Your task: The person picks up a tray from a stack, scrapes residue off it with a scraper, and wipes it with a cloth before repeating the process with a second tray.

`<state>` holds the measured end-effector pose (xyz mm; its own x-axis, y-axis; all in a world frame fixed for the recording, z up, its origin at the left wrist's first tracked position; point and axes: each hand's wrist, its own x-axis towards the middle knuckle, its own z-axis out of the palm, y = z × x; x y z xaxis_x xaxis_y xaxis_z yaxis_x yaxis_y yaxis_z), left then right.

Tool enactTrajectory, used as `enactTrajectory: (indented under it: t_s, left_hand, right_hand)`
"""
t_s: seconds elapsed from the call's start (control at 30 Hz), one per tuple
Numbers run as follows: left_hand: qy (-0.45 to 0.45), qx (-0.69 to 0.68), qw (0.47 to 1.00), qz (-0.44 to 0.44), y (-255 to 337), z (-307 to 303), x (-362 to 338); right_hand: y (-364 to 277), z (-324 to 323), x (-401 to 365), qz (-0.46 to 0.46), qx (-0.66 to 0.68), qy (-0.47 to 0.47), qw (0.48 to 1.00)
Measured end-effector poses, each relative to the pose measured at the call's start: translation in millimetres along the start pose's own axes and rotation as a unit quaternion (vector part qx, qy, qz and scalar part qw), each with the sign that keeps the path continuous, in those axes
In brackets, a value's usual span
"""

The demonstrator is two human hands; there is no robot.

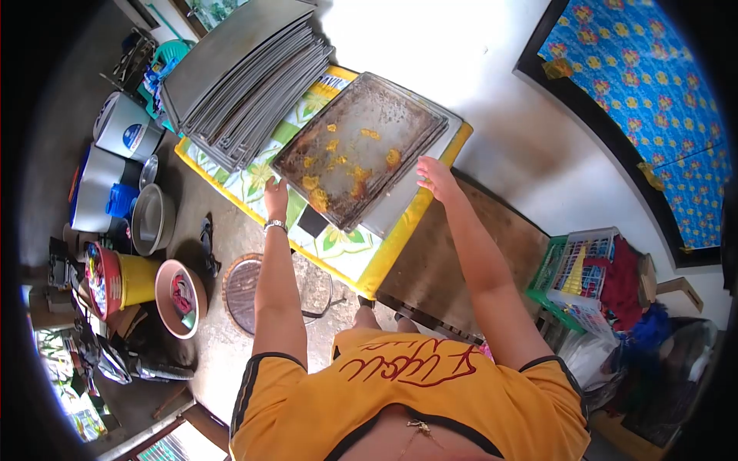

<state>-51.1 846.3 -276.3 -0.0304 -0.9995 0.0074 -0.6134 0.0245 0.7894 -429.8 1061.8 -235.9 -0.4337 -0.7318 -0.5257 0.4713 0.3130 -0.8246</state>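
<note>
A dark, stained baking tray (342, 150) with yellow crumbly residue lies tilted across the table, on top of at least one other tray (392, 201). My left hand (277, 198), with a watch (274, 225) on its wrist, hovers by the tray's near left corner, its fingers slightly apart. Beyond the tray's right edge, my right hand (437, 179) is raised with its fingers curved and spread, and a small gap shows between it and the tray. Neither hand visibly holds anything. A flat black object (311, 221) sticks out below the tray's near edge.
A large stack of metal trays (250, 92) leans on the left of the cloth-covered table (357, 265). Basins and buckets, including a pink basin (181, 300), line the floor at left, near a round stool (244, 292). Plastic crates (576, 269) stand at right.
</note>
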Motion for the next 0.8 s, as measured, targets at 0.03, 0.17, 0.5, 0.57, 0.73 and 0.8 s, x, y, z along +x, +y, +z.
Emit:
enactTrajectory:
  t_s: [0.03,0.17,0.5,0.57,0.73,0.8]
  left_hand:
    - [0.001,0.057,0.998,0.012,1,5,16]
    - [-0.019,0.202,0.975,0.086,15,21,76]
    - [-0.147,0.211,0.965,0.050,18,28,134]
    - [-0.146,0.202,0.967,0.050,17,24,130]
    - [-0.150,0.173,0.973,0.038,23,16,112]
    - [-0.183,0.100,0.977,-0.055,52,16,82]
  right_hand:
    - [1,-1,10,-0.005,-0.001,0.008,1.000]
    - [-5,14,39,0.010,-0.031,0.090,0.995]
    - [-17,50,66,0.036,-0.090,0.183,0.978]
    - [-10,48,77,0.030,-0.053,0.199,0.978]
    - [-8,50,82,0.061,0.003,0.208,0.976]
    - [-2,50,84,0.074,-0.003,0.203,0.977]
